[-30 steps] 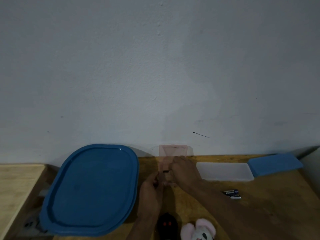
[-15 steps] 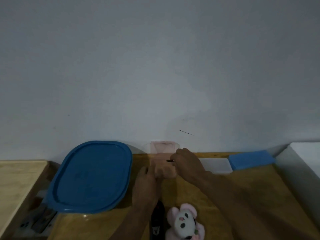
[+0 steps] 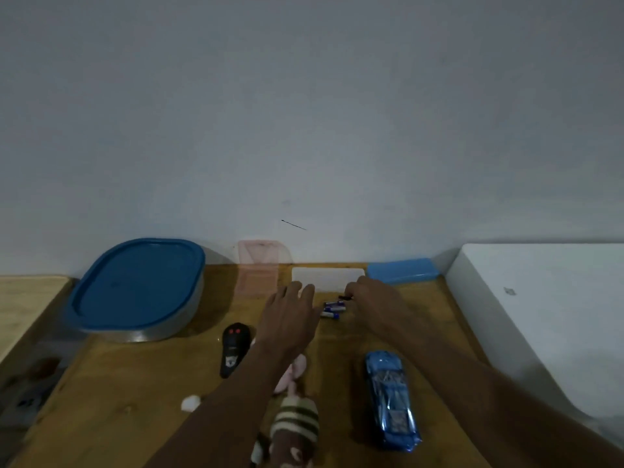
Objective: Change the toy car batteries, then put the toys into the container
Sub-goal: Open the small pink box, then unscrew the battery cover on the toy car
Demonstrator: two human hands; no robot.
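A blue toy car lies on the wooden table at the lower right, apart from both hands. Left of it sits a black remote control. Several small batteries lie between my hands near the back of the table. My left hand reaches forward with its fingers stretched out, just left of the batteries and holding nothing. My right hand pinches a small dark stick-like item just above the batteries. A grey container with a blue lid stands at the left.
A pink see-through box, a white flat tray and a blue box line the wall. Plush toys lie under my left forearm. A white appliance borders the table's right side.
Both hands moved right from the pink box to the batteries, the right hand still pinching the dark item. The view shifted, bringing the car and batteries into sight.
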